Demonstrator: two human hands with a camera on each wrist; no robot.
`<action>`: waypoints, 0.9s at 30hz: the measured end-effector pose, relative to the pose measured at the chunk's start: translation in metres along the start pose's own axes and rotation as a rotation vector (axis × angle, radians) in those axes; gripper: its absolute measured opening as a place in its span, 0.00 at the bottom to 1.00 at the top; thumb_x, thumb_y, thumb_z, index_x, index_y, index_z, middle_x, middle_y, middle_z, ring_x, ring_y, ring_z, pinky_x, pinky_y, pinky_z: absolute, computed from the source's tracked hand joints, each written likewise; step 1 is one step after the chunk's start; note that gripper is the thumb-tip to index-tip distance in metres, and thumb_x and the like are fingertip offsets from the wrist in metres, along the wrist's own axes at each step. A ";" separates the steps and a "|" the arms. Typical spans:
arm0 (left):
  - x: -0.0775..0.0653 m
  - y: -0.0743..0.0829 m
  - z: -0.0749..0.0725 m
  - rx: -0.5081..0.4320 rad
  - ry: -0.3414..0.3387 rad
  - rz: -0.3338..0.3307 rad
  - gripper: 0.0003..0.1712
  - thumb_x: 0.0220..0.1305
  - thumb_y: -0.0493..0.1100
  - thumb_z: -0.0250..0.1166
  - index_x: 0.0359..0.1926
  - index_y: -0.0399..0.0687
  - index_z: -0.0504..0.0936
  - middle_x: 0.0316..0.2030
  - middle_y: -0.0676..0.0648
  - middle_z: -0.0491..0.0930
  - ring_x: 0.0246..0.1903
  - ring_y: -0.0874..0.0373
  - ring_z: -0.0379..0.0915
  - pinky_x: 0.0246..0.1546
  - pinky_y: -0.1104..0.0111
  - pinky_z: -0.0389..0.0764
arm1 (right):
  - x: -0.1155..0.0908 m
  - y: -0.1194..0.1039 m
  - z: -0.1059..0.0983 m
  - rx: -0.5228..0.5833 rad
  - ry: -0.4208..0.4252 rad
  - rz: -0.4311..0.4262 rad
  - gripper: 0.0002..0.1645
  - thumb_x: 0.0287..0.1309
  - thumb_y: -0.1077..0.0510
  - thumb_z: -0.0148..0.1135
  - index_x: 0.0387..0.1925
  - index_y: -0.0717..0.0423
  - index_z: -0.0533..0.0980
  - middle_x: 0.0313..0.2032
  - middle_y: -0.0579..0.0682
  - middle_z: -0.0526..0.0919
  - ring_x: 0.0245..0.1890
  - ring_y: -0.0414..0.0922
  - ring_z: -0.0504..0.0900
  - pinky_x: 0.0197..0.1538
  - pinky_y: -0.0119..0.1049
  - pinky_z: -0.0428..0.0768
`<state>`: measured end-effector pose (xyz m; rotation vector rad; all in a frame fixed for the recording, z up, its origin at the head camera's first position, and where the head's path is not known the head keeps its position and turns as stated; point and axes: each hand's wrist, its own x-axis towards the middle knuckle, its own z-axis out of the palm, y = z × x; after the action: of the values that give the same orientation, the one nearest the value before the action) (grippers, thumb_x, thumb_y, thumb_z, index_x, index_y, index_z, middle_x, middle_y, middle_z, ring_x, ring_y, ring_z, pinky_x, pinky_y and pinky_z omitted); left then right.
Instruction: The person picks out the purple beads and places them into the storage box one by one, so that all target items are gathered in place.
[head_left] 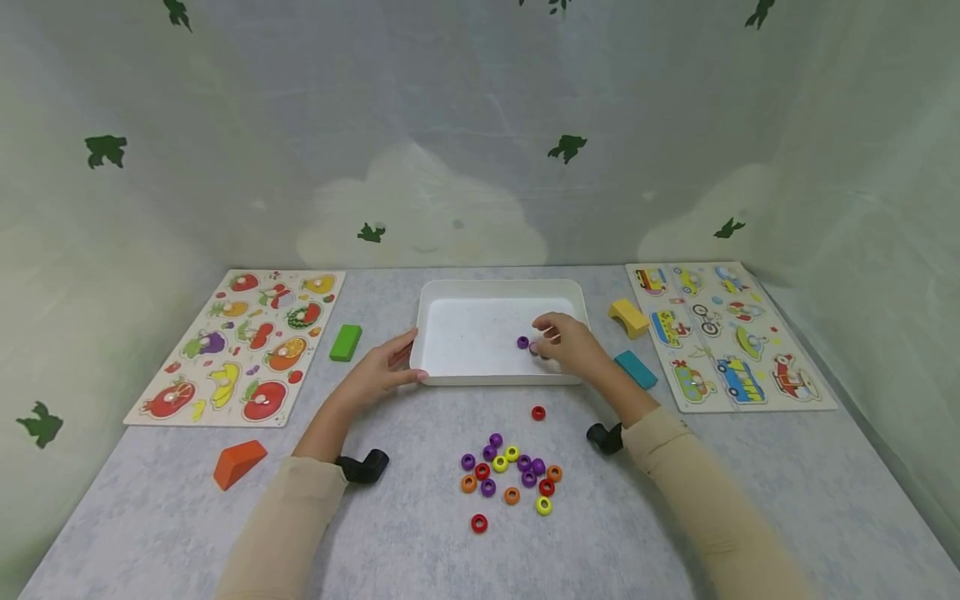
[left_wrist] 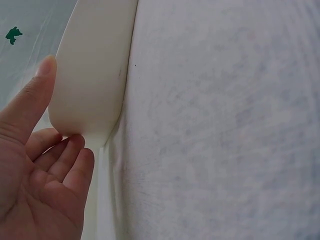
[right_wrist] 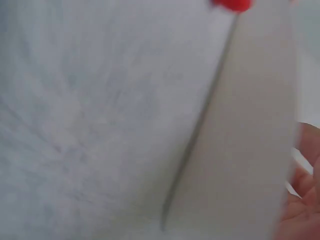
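A shallow white tray (head_left: pixel 495 381) stands on the table with two purple beads in it. My left hand (head_left: pixel 384 367) holds its front left corner; in the left wrist view the thumb (left_wrist: pixel 37 95) lies along one wall and the bent fingers touch the corner's other side. My right hand (head_left: pixel 567 343) is over the tray's right part, thumb and fingers apart. One purple bead (head_left: pixel 522 342) lies just left of it, and the other (head_left: pixel 533 348) is right at its fingertips, partly hidden. In the right wrist view the tray wall (right_wrist: pixel 245 125) hides part of the hand.
Several purple, red, yellow and orange beads (head_left: pixel 528 479) lie before the tray, a red bead (head_left: pixel 538 412) closer to it. Fruit puzzle board (head_left: pixel 281 333) left, vehicle board (head_left: pixel 723 333) right. Nearby are green (head_left: pixel 346 342), orange (head_left: pixel 238 463), yellow (head_left: pixel 628 318) and teal (head_left: pixel 636 369) blocks.
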<state>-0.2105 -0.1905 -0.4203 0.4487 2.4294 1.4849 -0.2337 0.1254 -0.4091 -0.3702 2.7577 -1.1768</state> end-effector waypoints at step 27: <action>0.002 -0.003 0.000 0.020 0.003 0.011 0.47 0.42 0.49 0.64 0.61 0.45 0.48 0.60 0.45 0.46 0.57 0.55 0.47 0.55 0.67 0.55 | -0.124 0.001 0.028 0.117 -0.417 -0.254 0.15 0.46 0.56 0.58 0.40 0.47 0.72 0.34 0.39 0.73 0.33 0.37 0.71 0.36 0.28 0.73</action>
<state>-0.2124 -0.1906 -0.4232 0.4645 2.4495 1.4680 -0.1089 0.1398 -0.4273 -0.8637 2.3211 -1.1473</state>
